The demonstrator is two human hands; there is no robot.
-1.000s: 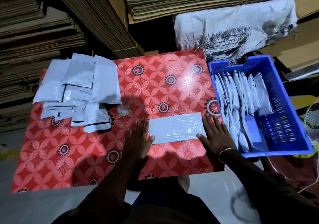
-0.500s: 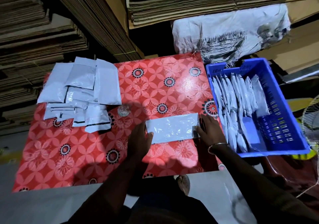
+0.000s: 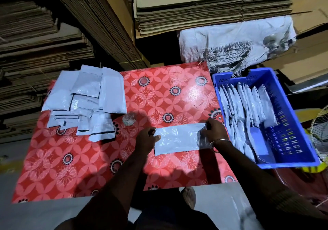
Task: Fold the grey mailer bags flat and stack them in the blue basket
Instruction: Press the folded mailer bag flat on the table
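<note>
Where bags (image 3: 238, 112) fill basket (image 3: 291, 116).

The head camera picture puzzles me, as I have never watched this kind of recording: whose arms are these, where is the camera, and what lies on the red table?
No machine here: a person works with bare hands, and the one camera sits on their head, looking down. The left hand and the right hand each grip one end of a folded grey mailer bag lying on the red flowered table. At the table's far left lies a loose pile of mailer bags, with a small roundish thing beside it, too blurred to name. To the right stands the blue basket, already holding rows of folded bags. Flattened cardboard stacks rise behind.
</note>
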